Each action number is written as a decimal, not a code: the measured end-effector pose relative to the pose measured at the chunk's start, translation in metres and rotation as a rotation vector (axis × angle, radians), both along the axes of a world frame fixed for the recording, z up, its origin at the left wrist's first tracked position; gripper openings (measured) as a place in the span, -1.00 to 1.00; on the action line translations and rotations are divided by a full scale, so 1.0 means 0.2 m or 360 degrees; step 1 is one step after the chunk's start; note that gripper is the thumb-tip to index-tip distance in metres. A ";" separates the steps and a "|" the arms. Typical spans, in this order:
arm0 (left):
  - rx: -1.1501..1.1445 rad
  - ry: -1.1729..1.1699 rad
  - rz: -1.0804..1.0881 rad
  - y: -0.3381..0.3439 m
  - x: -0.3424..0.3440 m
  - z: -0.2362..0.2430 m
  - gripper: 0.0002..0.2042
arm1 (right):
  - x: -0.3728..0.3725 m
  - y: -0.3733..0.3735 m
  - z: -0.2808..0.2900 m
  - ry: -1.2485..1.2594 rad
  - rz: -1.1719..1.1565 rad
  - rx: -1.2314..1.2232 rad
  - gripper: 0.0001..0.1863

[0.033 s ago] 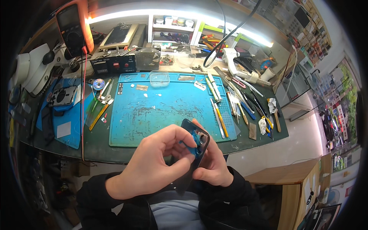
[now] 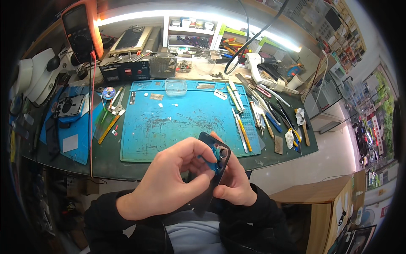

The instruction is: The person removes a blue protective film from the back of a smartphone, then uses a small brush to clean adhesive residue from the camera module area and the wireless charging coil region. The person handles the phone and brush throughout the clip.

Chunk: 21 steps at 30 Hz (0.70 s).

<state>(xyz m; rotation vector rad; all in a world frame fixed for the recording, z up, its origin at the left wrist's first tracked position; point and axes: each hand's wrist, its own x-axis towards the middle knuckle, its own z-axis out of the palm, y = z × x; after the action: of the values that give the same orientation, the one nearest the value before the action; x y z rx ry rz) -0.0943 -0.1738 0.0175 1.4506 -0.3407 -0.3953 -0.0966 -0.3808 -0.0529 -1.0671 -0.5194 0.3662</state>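
Above the near edge of the blue work mat (image 2: 177,118), I hold a dark phone-like slab (image 2: 206,138) upright at a tilt. A translucent blue piece (image 2: 215,167) and a metallic ring (image 2: 223,153) sit at its upper end. My left hand (image 2: 169,178) has curled fingers, with the index finger and thumb tips pressed on the blue piece. My right hand (image 2: 232,186) grips the slab from behind and the right side, its thumb low near the edge. My fingers hide part of the blue piece and the slab.
Pens and tweezers (image 2: 243,131) lie right of centre, a clear plastic box (image 2: 176,89) at the back. Left are an orange multimeter (image 2: 78,36), a white microscope (image 2: 36,76) and a phone frame (image 2: 67,106). A wooden cabinet (image 2: 317,194) stands at the lower right.
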 end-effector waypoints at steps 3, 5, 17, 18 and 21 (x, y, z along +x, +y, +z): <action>-0.0005 0.0019 -0.0011 0.00 0.01 0.00 -0.77 | -0.01 0.01 0.01 0.0092 0.0016 0.0021 0.27; -0.0010 0.0018 -0.0021 0.01 0.01 0.00 -0.78 | -0.01 0.01 0.01 0.0123 0.0018 0.0033 0.27; 0.0168 -0.0176 0.0093 -0.01 0.00 0.01 -0.77 | 0.01 0.02 -0.02 -0.0170 -0.0253 -0.0151 0.29; 0.0183 -0.0199 0.0116 -0.01 0.00 0.01 -0.76 | 0.02 0.02 -0.04 -0.0307 -0.0344 -0.0240 0.28; 0.0270 -0.0285 0.0102 0.01 0.01 0.03 -0.78 | 0.01 0.03 -0.04 -0.0596 -0.0623 -0.0539 0.26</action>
<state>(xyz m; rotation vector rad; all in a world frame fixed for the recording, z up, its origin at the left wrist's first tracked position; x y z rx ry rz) -0.0919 -0.1726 0.0236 1.6641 -0.4111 -0.2475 -0.0945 -0.3749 -0.0602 -1.5474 -0.5752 -0.1015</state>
